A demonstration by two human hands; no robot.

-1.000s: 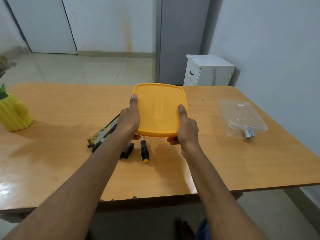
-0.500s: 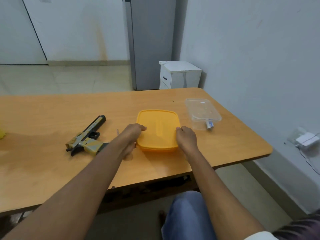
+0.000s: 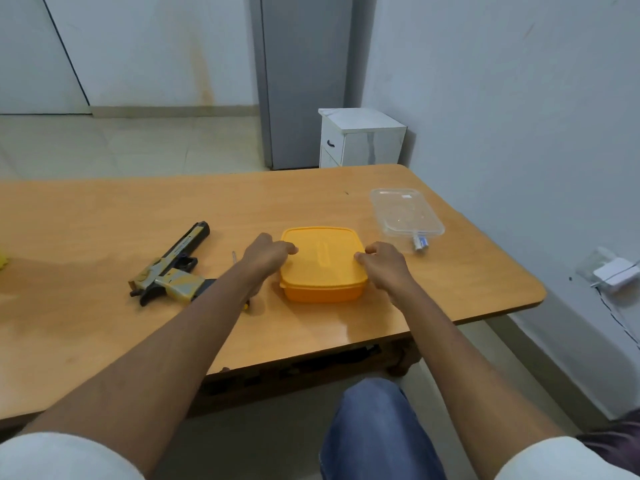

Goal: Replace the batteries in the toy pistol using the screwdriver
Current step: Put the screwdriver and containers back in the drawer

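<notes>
A yellow lidded box [image 3: 322, 268] sits on the wooden table [image 3: 104, 216]. My left hand [image 3: 265, 256] grips its left edge and my right hand [image 3: 382, 263] grips its right edge, fingers curled over the lid. The toy pistol [image 3: 171, 268], tan and black, lies flat to the left. The screwdriver [image 3: 234, 256] lies between pistol and box; only its metal tip and a bit of yellow handle show past my left forearm. Batteries [image 3: 420, 242] lie at the near edge of a clear plastic lid [image 3: 405, 213] on the right.
A white bedside cabinet [image 3: 360, 138] and a grey fridge [image 3: 301, 81] stand behind the table. A white charger [image 3: 616, 271] lies on the ledge at the right. My knee in jeans [image 3: 374, 427] is under the table's front edge.
The yellow lid, held tilted in the air a second ago, has come down flat on the box on the table. The camera view has swung to the right.
</notes>
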